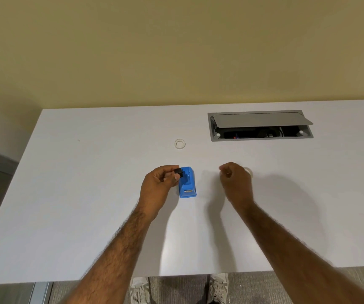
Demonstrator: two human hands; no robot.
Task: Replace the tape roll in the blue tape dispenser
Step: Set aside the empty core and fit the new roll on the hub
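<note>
The blue tape dispenser (188,184) stands on the white desk (88,194), its cutter end toward me. My left hand (159,185) pinches a small black spool core (178,171) just left of the dispenser's top. My right hand (235,181) hovers to the right of the dispenser with curled fingers, over a tape roll (248,171) that lies on the desk and shows only at its far edge. I cannot tell whether the fingers touch that roll. A second pale ring of tape (180,143) lies flat farther back on the desk.
A grey cable hatch (260,125) with its lid half open is sunk into the desk at the back right. A yellow wall rises behind the desk. My shoes (217,288) show on the carpet below the desk's front edge.
</note>
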